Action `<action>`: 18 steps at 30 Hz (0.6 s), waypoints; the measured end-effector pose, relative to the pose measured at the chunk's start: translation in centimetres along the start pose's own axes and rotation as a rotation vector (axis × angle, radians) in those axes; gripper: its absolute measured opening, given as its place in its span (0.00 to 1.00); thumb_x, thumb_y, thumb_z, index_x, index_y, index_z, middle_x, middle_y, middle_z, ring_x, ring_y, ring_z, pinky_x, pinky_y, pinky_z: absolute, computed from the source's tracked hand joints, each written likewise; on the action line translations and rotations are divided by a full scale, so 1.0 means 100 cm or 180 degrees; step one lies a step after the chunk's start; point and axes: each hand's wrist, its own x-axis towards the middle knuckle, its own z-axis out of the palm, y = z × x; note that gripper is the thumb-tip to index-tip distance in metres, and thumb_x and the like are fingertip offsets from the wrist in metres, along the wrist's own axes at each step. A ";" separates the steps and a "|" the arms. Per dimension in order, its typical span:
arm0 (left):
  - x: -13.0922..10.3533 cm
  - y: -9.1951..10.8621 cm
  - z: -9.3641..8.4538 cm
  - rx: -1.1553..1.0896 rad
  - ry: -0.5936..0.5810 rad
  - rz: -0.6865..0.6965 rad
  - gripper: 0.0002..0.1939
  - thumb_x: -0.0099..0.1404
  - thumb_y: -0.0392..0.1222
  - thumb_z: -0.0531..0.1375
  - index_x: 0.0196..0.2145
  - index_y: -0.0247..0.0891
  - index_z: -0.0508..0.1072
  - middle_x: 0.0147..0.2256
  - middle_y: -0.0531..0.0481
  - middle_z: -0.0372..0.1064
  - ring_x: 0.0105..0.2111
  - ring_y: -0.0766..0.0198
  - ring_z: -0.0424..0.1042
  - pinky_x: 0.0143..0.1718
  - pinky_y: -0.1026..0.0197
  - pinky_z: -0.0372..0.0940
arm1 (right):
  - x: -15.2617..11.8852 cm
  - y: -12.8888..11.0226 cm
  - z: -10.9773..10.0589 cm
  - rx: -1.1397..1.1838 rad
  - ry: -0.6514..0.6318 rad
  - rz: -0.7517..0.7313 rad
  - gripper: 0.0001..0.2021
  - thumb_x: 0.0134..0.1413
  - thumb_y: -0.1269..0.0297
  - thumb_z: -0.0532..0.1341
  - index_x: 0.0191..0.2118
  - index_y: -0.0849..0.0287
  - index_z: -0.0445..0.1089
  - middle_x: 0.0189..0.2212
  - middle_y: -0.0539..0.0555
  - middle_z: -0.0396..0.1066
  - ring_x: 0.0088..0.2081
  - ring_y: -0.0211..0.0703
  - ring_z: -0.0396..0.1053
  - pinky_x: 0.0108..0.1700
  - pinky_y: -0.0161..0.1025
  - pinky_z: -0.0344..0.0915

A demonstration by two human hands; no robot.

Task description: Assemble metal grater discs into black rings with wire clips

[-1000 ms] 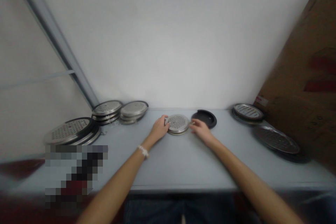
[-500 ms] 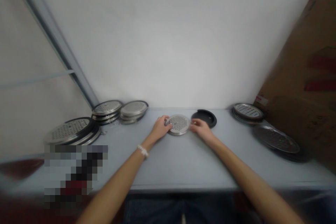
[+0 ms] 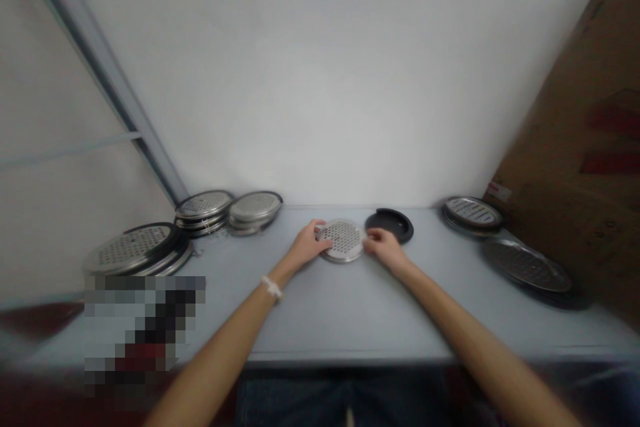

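A round perforated metal plate (image 3: 345,239), like a grater disc, lies at the middle of the grey table. My left hand (image 3: 310,242) grips its left side, thumb on top and fingers around the edge. At the plate's right edge is my right hand (image 3: 384,247), its fingers curled together; whether they hold the rim or something small is hidden. Just behind my right hand sits a shallow round black dish (image 3: 387,221), partly covered by it.
Stacked perforated plates with black rims stand at the left: a near stack (image 3: 133,250), a back stack (image 3: 205,205) and another stack (image 3: 255,207). On the right lie a slotted disc (image 3: 473,212) and a dark round grater (image 3: 527,267), beside a large cardboard box (image 3: 575,147).
The perforated plate has shifted slightly right and toward me, with my left hand moving along. My right hand has stayed nearly in place at the plate's edge.
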 end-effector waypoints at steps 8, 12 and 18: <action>0.001 0.005 0.003 -0.1291 -0.0105 -0.0592 0.35 0.53 0.38 0.71 0.56 0.33 0.65 0.42 0.41 0.75 0.31 0.63 0.75 0.34 0.60 0.70 | -0.001 -0.001 -0.003 0.0507 -0.0386 0.0110 0.12 0.47 0.59 0.68 0.33 0.64 0.75 0.20 0.51 0.70 0.22 0.37 0.65 0.27 0.34 0.62; 0.000 0.013 0.002 -0.1586 -0.0057 -0.0709 0.28 0.58 0.40 0.68 0.53 0.31 0.68 0.34 0.44 0.76 0.29 0.63 0.75 0.30 0.63 0.67 | -0.003 -0.003 -0.002 0.0745 -0.0573 0.0298 0.16 0.47 0.53 0.69 0.28 0.63 0.73 0.17 0.49 0.68 0.19 0.34 0.61 0.21 0.31 0.57; -0.003 0.024 0.004 -0.1909 0.0055 -0.0516 0.26 0.59 0.43 0.67 0.53 0.32 0.70 0.31 0.47 0.77 0.28 0.64 0.74 0.31 0.64 0.68 | -0.007 -0.011 0.000 0.1009 -0.0747 0.0595 0.20 0.54 0.47 0.64 0.28 0.62 0.71 0.16 0.50 0.66 0.16 0.34 0.59 0.16 0.31 0.49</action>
